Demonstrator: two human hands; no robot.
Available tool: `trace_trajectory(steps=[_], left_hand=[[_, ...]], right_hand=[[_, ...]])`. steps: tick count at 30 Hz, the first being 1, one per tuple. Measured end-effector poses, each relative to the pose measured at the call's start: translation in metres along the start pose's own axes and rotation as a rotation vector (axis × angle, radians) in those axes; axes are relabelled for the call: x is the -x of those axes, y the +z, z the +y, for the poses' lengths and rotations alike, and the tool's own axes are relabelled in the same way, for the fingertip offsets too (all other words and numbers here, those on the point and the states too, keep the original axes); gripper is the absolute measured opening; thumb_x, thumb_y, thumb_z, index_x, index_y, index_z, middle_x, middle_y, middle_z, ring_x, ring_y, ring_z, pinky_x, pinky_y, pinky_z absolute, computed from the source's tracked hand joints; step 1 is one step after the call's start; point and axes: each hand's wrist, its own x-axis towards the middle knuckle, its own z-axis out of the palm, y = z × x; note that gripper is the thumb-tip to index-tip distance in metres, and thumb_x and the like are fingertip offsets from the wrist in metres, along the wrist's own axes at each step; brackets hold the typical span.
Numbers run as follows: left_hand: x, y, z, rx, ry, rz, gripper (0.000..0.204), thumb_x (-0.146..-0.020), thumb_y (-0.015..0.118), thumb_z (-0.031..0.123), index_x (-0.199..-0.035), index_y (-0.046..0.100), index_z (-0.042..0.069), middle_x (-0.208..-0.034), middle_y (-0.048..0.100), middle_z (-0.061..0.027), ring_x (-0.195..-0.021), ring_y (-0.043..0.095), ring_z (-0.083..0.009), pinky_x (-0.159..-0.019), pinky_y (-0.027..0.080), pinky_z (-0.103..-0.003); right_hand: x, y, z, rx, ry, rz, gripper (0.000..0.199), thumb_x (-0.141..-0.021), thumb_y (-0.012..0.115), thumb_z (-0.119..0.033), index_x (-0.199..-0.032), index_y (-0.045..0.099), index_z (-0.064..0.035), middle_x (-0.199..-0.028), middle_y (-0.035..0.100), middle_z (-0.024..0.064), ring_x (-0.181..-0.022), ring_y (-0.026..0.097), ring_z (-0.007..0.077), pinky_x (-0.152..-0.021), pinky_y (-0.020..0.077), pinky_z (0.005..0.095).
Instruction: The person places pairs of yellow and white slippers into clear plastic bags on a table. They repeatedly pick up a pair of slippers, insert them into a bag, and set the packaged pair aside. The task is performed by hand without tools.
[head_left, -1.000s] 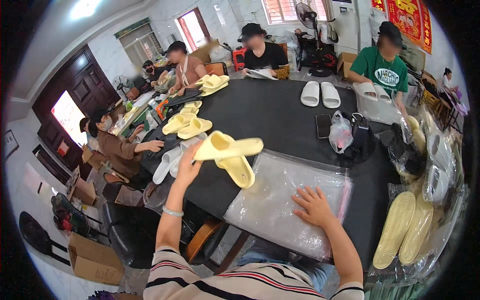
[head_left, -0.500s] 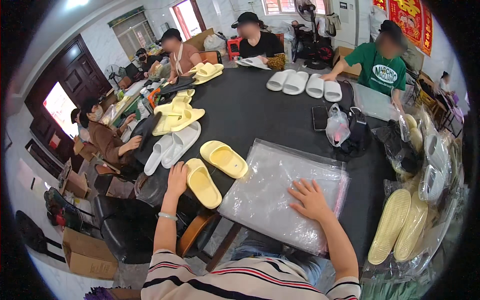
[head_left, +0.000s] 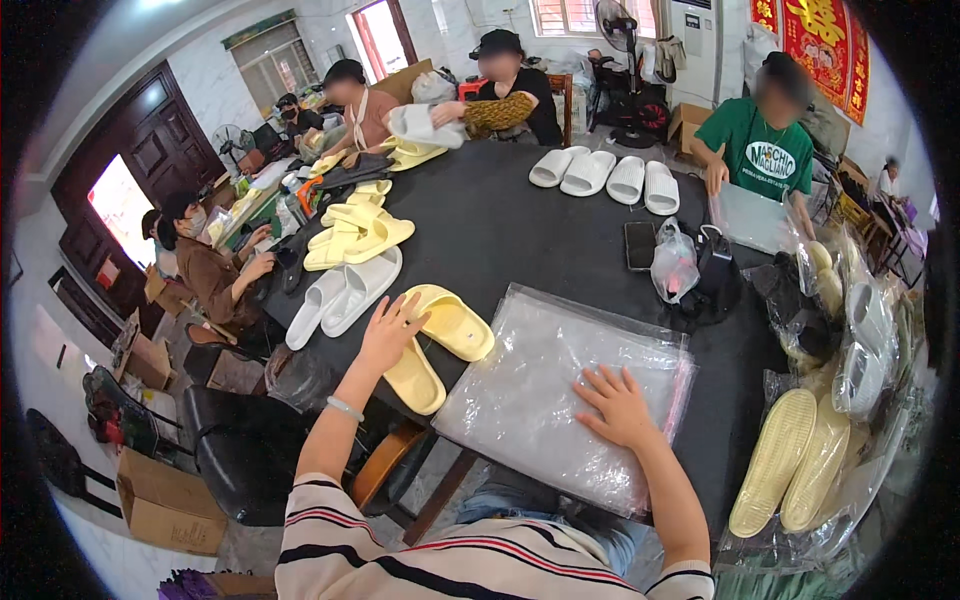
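My left hand [head_left: 392, 336], fingers spread, is over a pair of pale yellow slide slippers. It partly covers the nearer slipper [head_left: 418, 382], and its fingertips reach the strap of the farther slipper [head_left: 458, 324]. Whether it touches either one, I cannot tell. My right hand [head_left: 612, 405] lies open and flat on a stack of clear plastic bags [head_left: 530, 375] at the table's near edge. Left of the yellow pair sits a pair of light grey slides [head_left: 362, 290]. More yellow slides [head_left: 365, 240] are piled beyond them.
White slides [head_left: 588, 174] stand in a row across the black table [head_left: 480, 230]. A phone [head_left: 639, 246] and small plastic bag [head_left: 675, 268] lie right of centre. Bagged slippers [head_left: 775, 460] fill the right edge. Co-workers sit around; one in green [head_left: 760, 150] holds clear bags.
My left hand has moved right, from beside the nearer yellow slipper to over the pair. My right hand stays on the bags. A far co-worker has carried light-coloured slippers leftward.
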Motion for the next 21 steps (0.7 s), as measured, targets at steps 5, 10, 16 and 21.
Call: trace_trajectory(steps=[5, 10, 16, 21], left_hand=[[-0.018, 0.030, -0.007, 0.009, 0.038, 0.079, 0.019, -0.079, 0.060, 0.014, -0.095, 0.071, 0.015, -0.132, 0.055, -0.0098, -0.127, 0.048, -0.0274, -0.106, 0.036, -0.046], [-0.023, 0.027, -0.011, 0.064, -0.142, 0.010, 0.010, -0.077, 0.060, 0.012, -0.080, 0.069, 0.013, -0.100, 0.062, -0.0091, -0.103, 0.059, -0.0260, -0.083, 0.047, -0.043], [0.010, 0.013, -0.040, 0.086, -0.112, 0.169, 0.009, -0.075, 0.060, 0.012, -0.081, 0.067, 0.013, -0.063, 0.058, -0.0034, -0.055, 0.061, -0.0245, -0.052, 0.048, -0.037], [0.021, -0.006, -0.050, 0.106, 0.136, 0.119, 0.014, -0.074, 0.060, 0.010, -0.086, 0.067, 0.013, -0.072, 0.060, -0.0026, -0.065, 0.063, -0.0215, -0.057, 0.050, -0.036]], right_hand=[[-0.002, 0.000, 0.001, 0.010, -0.011, -0.003, 0.055, -0.093, 0.052, -0.052, -0.143, 0.049, -0.0282, -0.151, 0.042, 0.0046, -0.142, 0.033, 0.0269, -0.118, 0.0171, 0.0534], [0.000, 0.001, 0.003, 0.005, -0.004, 0.002, 0.055, -0.093, 0.052, -0.052, -0.142, 0.049, -0.0281, -0.151, 0.043, 0.0051, -0.142, 0.033, 0.0270, -0.117, 0.0174, 0.0532], [-0.001, -0.002, 0.000, 0.005, -0.008, 0.009, 0.055, -0.092, 0.053, -0.051, -0.141, 0.050, -0.0272, -0.150, 0.044, 0.0054, -0.141, 0.034, 0.0277, -0.117, 0.0191, 0.0534], [-0.001, -0.001, 0.001, 0.016, -0.007, 0.004, 0.055, -0.092, 0.053, -0.051, -0.141, 0.050, -0.0273, -0.151, 0.043, 0.0050, -0.141, 0.034, 0.0279, -0.117, 0.0185, 0.0530]])
